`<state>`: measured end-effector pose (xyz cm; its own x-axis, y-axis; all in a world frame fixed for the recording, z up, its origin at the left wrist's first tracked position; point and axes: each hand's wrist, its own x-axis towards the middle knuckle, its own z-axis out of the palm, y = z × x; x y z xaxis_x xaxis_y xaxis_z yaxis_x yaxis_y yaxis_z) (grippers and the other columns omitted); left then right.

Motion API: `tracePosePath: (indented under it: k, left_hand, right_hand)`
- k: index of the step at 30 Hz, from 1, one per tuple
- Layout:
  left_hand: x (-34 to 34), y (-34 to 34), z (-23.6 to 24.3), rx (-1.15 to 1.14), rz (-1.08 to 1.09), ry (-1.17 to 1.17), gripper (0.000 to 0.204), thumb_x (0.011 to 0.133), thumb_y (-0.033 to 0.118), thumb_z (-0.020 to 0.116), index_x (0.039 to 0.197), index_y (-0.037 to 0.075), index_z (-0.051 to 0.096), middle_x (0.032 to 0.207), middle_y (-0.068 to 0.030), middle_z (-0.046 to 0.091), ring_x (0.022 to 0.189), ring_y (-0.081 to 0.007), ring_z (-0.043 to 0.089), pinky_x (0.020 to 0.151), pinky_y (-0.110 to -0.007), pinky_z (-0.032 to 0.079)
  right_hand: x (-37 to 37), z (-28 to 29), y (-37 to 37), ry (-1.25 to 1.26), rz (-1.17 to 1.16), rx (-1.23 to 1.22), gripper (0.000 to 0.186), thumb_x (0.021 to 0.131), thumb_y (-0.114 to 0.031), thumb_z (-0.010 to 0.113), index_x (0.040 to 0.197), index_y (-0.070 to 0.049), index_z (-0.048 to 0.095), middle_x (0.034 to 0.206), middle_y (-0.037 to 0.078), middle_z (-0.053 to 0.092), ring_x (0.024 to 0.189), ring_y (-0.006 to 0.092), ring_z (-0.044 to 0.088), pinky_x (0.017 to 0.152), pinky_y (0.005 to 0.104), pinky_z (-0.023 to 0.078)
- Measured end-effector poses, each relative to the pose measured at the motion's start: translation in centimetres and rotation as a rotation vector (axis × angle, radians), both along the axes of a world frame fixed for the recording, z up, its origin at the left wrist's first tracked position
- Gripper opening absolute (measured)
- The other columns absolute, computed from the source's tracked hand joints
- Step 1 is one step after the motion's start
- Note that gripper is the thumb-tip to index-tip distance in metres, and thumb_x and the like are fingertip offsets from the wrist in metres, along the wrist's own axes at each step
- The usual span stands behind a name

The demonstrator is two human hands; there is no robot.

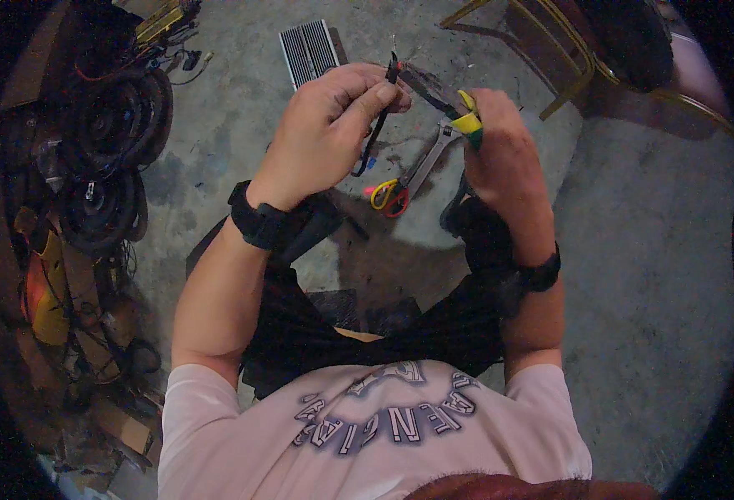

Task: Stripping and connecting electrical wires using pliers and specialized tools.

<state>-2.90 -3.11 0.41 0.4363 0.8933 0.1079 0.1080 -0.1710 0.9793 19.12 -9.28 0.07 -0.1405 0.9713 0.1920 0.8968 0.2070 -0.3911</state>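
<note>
My left hand (325,129) is closed in a pinch on a black cable (377,133), whose end with short bare strands points up past the fingertips. My right hand (504,150) grips the pliers (465,124) by their yellow and green handles. The long dark nose of the tool reaches toward the cable end, close to the left fingertips. Whether the jaws touch the wire, I cannot tell. On the floor beneath lies an adjustable wrench (428,158), beside yellow and red loops (389,200) that look like tool handles.
A silver finned metal box (309,52) lies on the concrete floor ahead. Coiled black cables or hoses (104,125) and clutter line the left side. A gold-framed chair (579,58) stands at far right. My knees flank the work area.
</note>
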Motion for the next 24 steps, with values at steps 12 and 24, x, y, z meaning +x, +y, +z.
tracePosePath:
  k: [12, 24]
  left_hand:
    - [0.0, -0.3, 0.7, -0.139, 0.111, 0.006, 0.022, 0.094, 0.017, 0.062, 0.091, -0.002, 0.072, 0.089, -0.0071, 0.072, 0.084, -0.015, 0.065, 0.078, -0.028, 0.049]
    - [0.6, -0.1, 0.4, -0.483, 0.286, -0.244, 0.026, 0.096, 0.018, 0.062, 0.091, -0.005, 0.072, 0.089, -0.0098, 0.072, 0.083, -0.0144, 0.066, 0.08, -0.027, 0.052]
  right_hand:
    - [-1.3, -1.0, 1.1, -0.288, -0.171, 0.292, 0.029, 0.075, -0.003, 0.062, 0.103, -0.003, 0.056, 0.098, 0.015, 0.058, 0.09, 0.0337, 0.058, 0.076, 0.0436, 0.048]
    - [-2.7, -1.1, 1.6, -0.497, -0.321, 0.399, 0.021, 0.084, -0.013, 0.059, 0.103, -0.007, 0.057, 0.103, 0.014, 0.06, 0.093, 0.0331, 0.059, 0.076, 0.0451, 0.048]
